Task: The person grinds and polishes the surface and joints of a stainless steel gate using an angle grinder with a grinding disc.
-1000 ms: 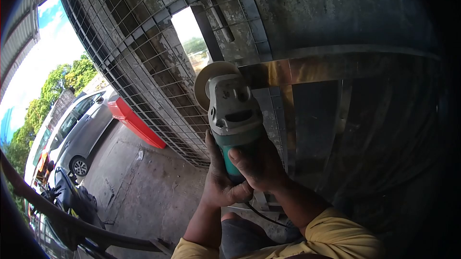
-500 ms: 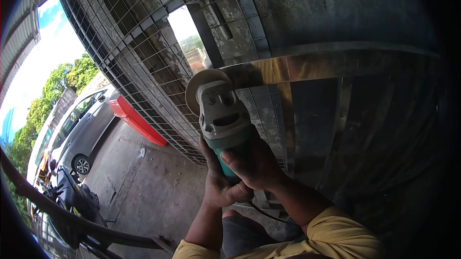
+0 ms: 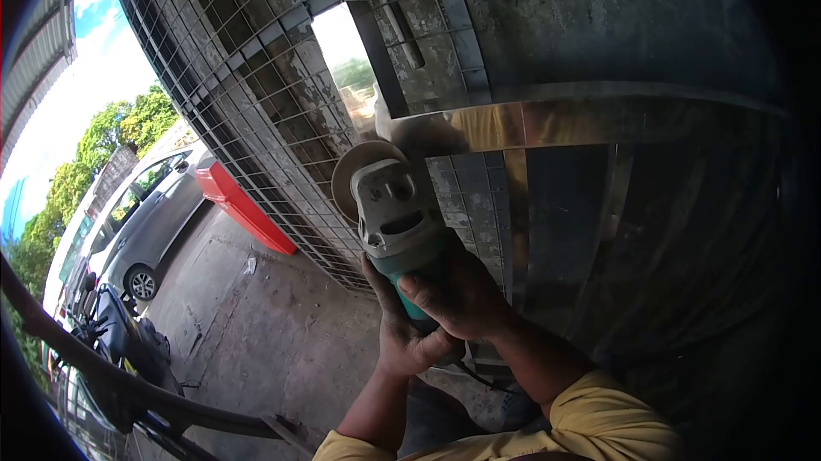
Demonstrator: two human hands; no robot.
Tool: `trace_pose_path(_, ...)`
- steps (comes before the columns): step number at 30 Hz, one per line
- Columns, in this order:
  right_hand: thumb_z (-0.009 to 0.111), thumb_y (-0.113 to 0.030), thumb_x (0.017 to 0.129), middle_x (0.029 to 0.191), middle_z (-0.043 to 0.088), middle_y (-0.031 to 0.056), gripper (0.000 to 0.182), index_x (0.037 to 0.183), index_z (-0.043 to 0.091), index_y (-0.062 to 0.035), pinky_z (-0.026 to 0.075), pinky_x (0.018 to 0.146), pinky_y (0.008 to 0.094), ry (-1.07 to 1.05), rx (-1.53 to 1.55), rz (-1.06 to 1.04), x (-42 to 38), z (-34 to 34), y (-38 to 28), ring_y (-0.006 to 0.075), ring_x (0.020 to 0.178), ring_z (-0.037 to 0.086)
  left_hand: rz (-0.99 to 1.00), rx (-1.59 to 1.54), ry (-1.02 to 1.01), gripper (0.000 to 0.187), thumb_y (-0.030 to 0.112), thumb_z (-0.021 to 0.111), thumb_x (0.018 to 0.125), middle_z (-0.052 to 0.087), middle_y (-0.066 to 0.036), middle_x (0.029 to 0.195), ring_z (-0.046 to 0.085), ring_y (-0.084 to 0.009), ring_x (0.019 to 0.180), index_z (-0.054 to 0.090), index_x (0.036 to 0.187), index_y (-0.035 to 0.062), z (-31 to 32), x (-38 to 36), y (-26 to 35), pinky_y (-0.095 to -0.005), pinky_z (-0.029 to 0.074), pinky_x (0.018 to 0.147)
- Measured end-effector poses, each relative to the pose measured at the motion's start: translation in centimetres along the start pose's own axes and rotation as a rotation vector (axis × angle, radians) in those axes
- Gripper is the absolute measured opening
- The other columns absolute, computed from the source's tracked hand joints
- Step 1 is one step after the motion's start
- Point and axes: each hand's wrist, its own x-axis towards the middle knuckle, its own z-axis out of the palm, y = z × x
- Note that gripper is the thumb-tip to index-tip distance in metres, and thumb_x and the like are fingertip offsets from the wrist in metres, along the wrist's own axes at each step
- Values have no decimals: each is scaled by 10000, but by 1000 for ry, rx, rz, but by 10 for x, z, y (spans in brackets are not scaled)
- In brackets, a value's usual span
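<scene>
Both of my hands are wrapped around the green body of an angle grinder (image 3: 398, 221), its grey head pointing away from me. My left hand (image 3: 406, 337) grips the body from the left and below, fingers along its side. From the right, my right hand (image 3: 462, 294) closes over it, thumb lying across the top. A round disc (image 3: 349, 180) shows at the grinder's head, just below the corner of a shiny metal frame. That frame has a polished horizontal bar (image 3: 556, 125) and an upright strip (image 3: 346, 59). A dark cord (image 3: 475, 375) trails from the grinder's rear.
Wire mesh (image 3: 248, 110) stands against the weathered wall behind the frame. At left are a red barrier (image 3: 244, 209), a silver car (image 3: 154, 221) and a motorcycle (image 3: 128, 333) on the concrete floor (image 3: 265, 333). A dark curved bar (image 3: 154, 405) crosses the lower left.
The grinder has moved slightly down and away from the frame's corner, which now shows more fully above the disc. Both hands keep their grip, and the view has shifted a little.
</scene>
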Motion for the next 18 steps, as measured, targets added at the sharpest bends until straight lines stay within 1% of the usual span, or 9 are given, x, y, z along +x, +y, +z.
trace_pose_path(3, 693, -424, 931, 1305, 579, 189, 736, 1405, 375, 39, 444, 1043, 395, -22, -9, 4, -4, 1, 5, 280, 1226, 575, 56, 54, 1, 1431, 349, 865, 776, 253, -244, 1570, 373, -320, 1414, -335, 1512, 95, -5, -9, -14, -400, 359, 1123)
trace_pose_path(6, 701, -414, 928, 1321, 567, 185, 741, 1411, 371, 41, 437, 1049, 391, -26, 37, 11, 2, -3, -4, 271, 1236, 563, 34, -29, -45, 1424, 337, 860, 787, 203, -245, 1594, 329, -323, 1442, -346, 1507, 102, -7, -1, -16, -405, 326, 1147)
trace_pose_path(8, 706, -402, 926, 1337, 556, 183, 740, 1415, 368, 40, 432, 1053, 391, -25, 71, 12, 7, -8, -19, 268, 1247, 551, 8, -11, -57, 1418, 335, 856, 794, 190, -247, 1601, 326, -328, 1444, -349, 1506, 105, -7, 3, -15, -412, 319, 1152)
trace_pose_path(12, 712, -387, 923, 1333, 557, 188, 746, 1418, 361, 46, 432, 1056, 396, -31, 62, 18, -1, -6, -9, 273, 1247, 549, -34, -19, -51, 1411, 336, 851, 802, 168, -246, 1609, 316, -333, 1451, -351, 1506, 112, -3, -9, -20, -417, 317, 1154)
trace_pose_path(15, 712, -383, 924, 1320, 565, 192, 747, 1418, 359, 52, 435, 1055, 395, -37, 60, 32, -7, -5, -4, 273, 1240, 555, -11, -64, -13, 1409, 335, 851, 801, 157, -245, 1611, 311, -335, 1454, -347, 1509, 115, 4, -15, -22, -416, 321, 1153)
trace_pose_path(17, 711, -382, 925, 1309, 571, 193, 750, 1420, 355, 54, 438, 1053, 392, -30, 56, 15, -3, -7, -7, 271, 1234, 560, -19, -41, -30, 1416, 330, 855, 796, 155, -240, 1611, 312, -329, 1451, -350, 1508, 118, 2, -9, -16, -415, 323, 1150)
trace_pose_path(18, 710, -383, 923, 1272, 587, 200, 717, 1395, 377, 42, 458, 1020, 403, 1, 65, -13, 0, -7, -10, 293, 1192, 589, -19, -29, -41, 1419, 328, 857, 794, 155, -238, 1610, 313, -326, 1450, -352, 1507, 120, 1, -4, -14, -414, 324, 1149)
